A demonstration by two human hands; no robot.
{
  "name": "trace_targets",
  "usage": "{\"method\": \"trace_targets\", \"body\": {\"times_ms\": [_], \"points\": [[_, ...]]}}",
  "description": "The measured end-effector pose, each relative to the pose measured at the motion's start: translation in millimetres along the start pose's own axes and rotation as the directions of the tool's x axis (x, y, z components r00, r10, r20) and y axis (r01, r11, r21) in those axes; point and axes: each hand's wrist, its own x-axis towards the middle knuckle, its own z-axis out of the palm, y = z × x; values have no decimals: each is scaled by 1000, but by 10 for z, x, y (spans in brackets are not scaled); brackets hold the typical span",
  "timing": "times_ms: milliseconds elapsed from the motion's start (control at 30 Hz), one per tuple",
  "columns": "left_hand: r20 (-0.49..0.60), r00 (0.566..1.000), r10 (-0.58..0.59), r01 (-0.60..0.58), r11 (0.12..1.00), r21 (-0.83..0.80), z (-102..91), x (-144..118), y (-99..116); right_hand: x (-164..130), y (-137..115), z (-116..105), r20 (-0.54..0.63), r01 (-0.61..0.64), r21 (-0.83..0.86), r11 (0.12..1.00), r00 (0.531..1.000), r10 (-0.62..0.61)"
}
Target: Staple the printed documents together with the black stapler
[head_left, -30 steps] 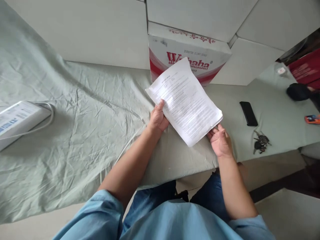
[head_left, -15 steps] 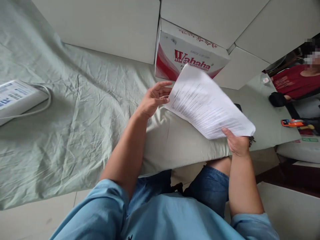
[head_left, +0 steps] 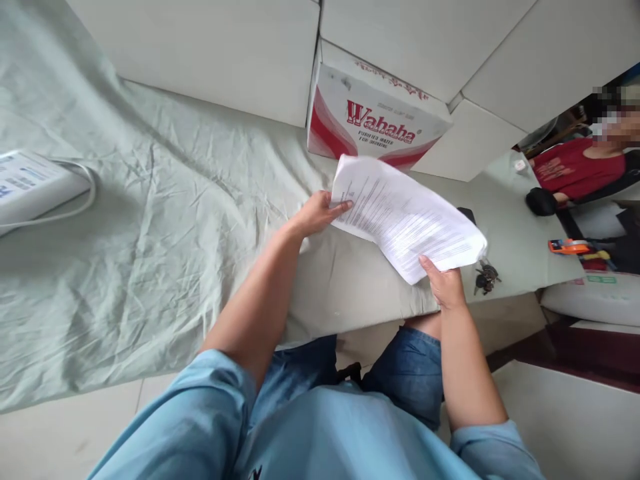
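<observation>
A white printed paper (head_left: pixel 395 210), perhaps more than one sheet, is held up above the cloth-covered table. My left hand (head_left: pixel 323 212) grips its left edge, thumb on the printed face and fingers behind. At the lower right corner my right hand (head_left: pixel 443 283) pinches it the same way, its fingers hidden under the paper. The paper bends between the two hands and hides the lower edge of a white and red Wahaha carton (head_left: pixel 380 120) behind it. Beside the paper's right corner lies a bunch of keys (head_left: pixel 486 277).
Creased pale green cloth (head_left: pixel 165 220) covers the table. At the far left is a white box (head_left: pixel 40 190) with a cable (head_left: pixel 93 193). White panels stand behind. To the right are an orange tape dispenser (head_left: pixel 569 247), a black object (head_left: pixel 541 201) and a person in red (head_left: pixel 580 167).
My left hand has closed on the paper's left edge, where its fingers were apart before. The paper has dropped lower, uncovering more of the carton's print, and the keys show more fully.
</observation>
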Motion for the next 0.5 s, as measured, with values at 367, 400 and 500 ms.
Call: {"method": "trace_targets", "body": {"times_ms": [367,400,500], "points": [[242,967,-76,-78,819,568,0,3,84,-827,110,96,44,-421,237,875,905,423],[262,962,-80,-96,797,597,3,1,91,-903,146,65,76,-460,228,858,887,455],[337,937,-94,-145,773,618,-5,-9,101,-991,172,-120,165,-548,190,815,836,524]]}}
